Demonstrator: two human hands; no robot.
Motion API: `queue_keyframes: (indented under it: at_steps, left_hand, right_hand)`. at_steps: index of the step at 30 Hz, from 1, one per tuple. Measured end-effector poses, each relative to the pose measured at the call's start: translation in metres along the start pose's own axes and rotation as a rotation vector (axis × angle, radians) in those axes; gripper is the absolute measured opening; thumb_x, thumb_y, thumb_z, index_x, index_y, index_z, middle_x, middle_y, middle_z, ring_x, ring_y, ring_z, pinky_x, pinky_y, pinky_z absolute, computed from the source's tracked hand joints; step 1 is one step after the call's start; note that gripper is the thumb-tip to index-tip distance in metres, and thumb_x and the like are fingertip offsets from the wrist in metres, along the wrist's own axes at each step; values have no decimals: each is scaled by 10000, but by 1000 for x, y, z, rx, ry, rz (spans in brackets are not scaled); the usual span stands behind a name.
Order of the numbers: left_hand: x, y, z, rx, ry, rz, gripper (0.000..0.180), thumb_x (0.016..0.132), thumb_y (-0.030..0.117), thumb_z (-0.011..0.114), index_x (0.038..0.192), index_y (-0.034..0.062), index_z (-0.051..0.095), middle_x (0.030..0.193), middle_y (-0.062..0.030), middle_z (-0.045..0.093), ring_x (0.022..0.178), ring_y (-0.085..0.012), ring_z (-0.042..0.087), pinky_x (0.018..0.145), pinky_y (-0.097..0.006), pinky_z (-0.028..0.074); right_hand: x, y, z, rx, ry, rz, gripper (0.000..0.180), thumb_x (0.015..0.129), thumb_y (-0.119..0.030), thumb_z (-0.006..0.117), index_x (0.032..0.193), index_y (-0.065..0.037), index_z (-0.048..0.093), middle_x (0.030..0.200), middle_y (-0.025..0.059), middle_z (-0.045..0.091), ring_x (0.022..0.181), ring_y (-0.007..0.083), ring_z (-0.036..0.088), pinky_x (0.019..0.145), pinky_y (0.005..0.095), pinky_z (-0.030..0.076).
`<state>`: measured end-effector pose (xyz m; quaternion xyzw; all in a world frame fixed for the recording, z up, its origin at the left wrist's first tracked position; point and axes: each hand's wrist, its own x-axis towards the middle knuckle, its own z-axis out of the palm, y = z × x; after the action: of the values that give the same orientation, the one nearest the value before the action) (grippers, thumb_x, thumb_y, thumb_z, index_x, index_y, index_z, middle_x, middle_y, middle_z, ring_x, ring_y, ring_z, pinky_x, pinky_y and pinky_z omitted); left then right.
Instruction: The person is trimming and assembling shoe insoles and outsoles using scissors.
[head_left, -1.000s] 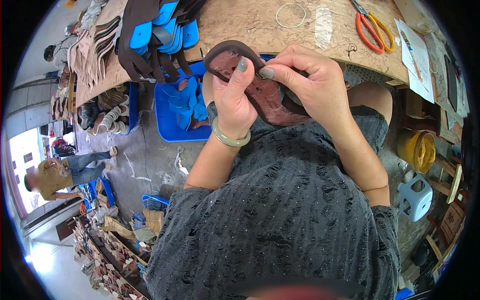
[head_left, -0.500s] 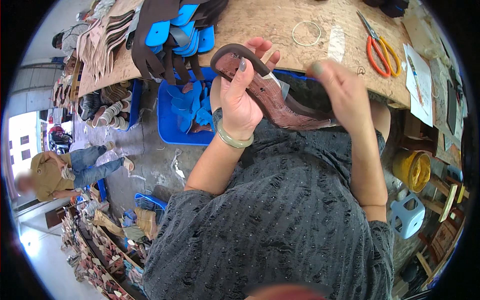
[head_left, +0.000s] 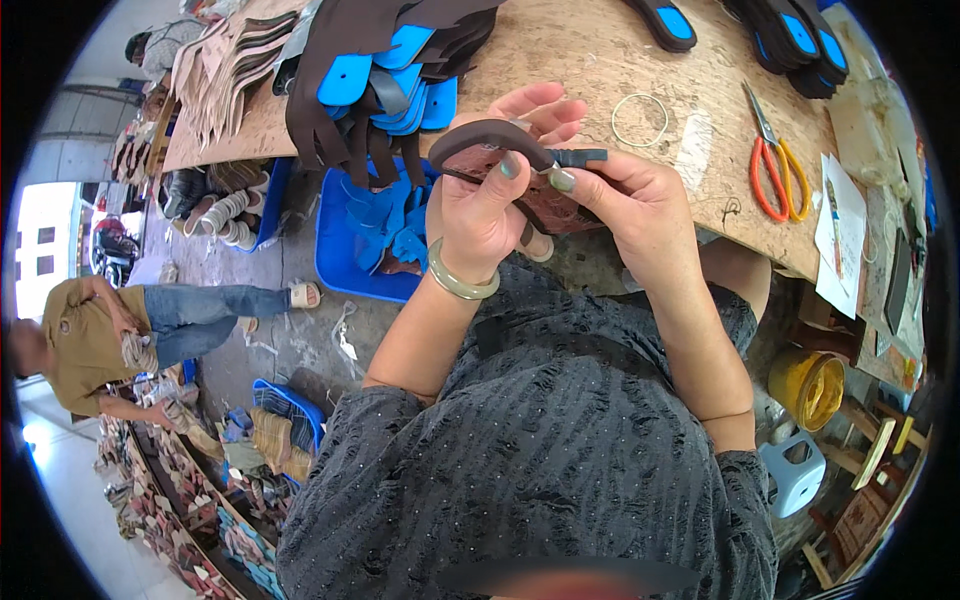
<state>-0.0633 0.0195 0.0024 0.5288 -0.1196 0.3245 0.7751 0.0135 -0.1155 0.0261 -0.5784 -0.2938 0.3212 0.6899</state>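
Note:
Above my lap, my left hand point(head_left: 478, 205) grips a shoe insole point(head_left: 550, 205) with a reddish-brown underside and a dark brown padded rim. Its thumb presses the underside, while the other fingers reach behind the rim. My right hand point(head_left: 640, 200) is close by on the right, thumb and forefinger pinching the dark edging strip point(head_left: 580, 157) at the insole's rim. A pale sliver shows where strip and rim meet. Much of the insole's far end is hidden behind my right hand.
The wooden table point(head_left: 560, 60) bears brown strips with blue pads point(head_left: 345, 80), scissors point(head_left: 768, 165), a rubber band point(head_left: 640, 118) and finished-looking insoles point(head_left: 800, 40). Beneath its edge stands a blue bin point(head_left: 335, 240) of blue offcuts. A person point(head_left: 100, 330) stands at left; a stool point(head_left: 795, 470) is right.
My right hand has come left from the insole's far end to the rim beside my left hand, and now pinches the strip. The insole has tilted. The person at left has shifted.

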Motion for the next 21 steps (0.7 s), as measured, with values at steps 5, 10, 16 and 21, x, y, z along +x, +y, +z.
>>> queue_keyframes:
  at_steps: [5, 10, 16, 21]
  left_hand:
    - [2, 0, -6, 9, -78, -29, 295, 929, 247, 570, 1172, 86, 528, 1357, -235, 421, 1219, -414, 473, 973, -522, 455]
    - [3, 1, 6, 32, -45, -64, 294, 940, 195, 547, 1191, 43, 529, 1319, -250, 474, 1207, -416, 486, 967, -504, 459]
    - [3, -11, 14, 28, 193, -63, 256, 951, 162, 518, 1155, 12, 559, 1252, -235, 540, 1132, -359, 554, 966, -463, 455]
    - [6, -15, 18, -178, 253, -128, 252, 960, 157, 500, 1130, -20, 559, 1202, -226, 577, 1050, -330, 606, 932, -433, 476]
  right_hand:
    - [10, 2, -1, 144, -31, 41, 206, 879, -143, 626, 1026, -15, 694, 797, 6, 660, 686, 42, 569, 596, 190, 461]
    - [12, -2, -10, 182, -34, 55, 228, 895, -155, 605, 1053, -15, 688, 850, 26, 675, 745, 58, 589, 665, 206, 478]
    - [7, -1, -8, 219, 52, -29, 263, 939, -183, 555, 1082, 10, 662, 994, 80, 678, 885, 108, 617, 800, 230, 480]
    - [-1, -1, -40, 248, 173, -153, 264, 935, -169, 560, 1084, 29, 650, 1039, 90, 670, 915, 133, 624, 851, 256, 470]
